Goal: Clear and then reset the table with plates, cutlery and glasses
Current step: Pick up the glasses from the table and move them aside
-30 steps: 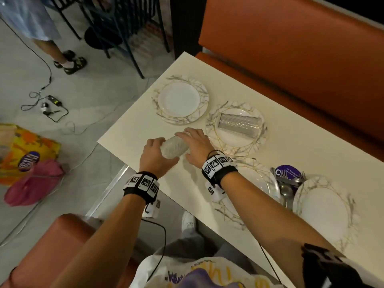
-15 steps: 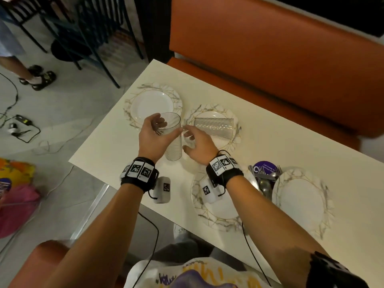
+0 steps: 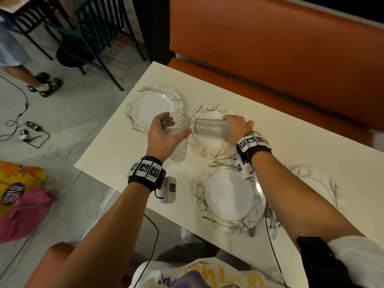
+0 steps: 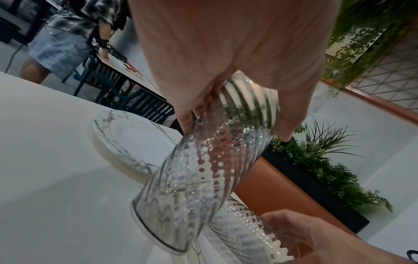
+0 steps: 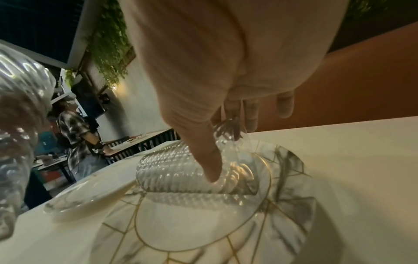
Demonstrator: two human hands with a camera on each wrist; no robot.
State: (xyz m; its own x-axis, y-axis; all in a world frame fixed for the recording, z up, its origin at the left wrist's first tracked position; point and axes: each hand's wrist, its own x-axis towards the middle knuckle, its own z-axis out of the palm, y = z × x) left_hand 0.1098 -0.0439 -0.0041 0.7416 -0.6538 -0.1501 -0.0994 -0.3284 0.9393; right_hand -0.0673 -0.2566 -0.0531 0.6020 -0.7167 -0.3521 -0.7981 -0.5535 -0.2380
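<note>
My left hand (image 3: 164,134) grips a clear ribbed glass (image 3: 179,140) near its rim and holds it upright just over the white table (image 3: 116,146); the left wrist view shows this glass (image 4: 203,178) tilted, with fingers (image 4: 187,123) around its top. A second ribbed glass (image 3: 212,127) lies on its side on a gold-lined marble plate (image 3: 207,150). My right hand (image 3: 236,129) grips that lying glass (image 5: 181,175) at one end, thumb (image 5: 208,160) over it. Another plate (image 3: 153,107) lies at the far left, one plate (image 3: 228,198) near me and one (image 3: 320,183) at the right.
An orange bench (image 3: 270,48) runs behind the table. Cutlery (image 3: 272,223) shows partly under my right forearm. On the floor at the left are cables (image 3: 27,132), a colourful bag (image 3: 18,183) and black chairs (image 3: 87,38). A person's feet (image 3: 43,86) stand there.
My left hand has stood its glass upright from lying on the table. My right hand let go of it and moved right to grasp the glass lying on the plate.
</note>
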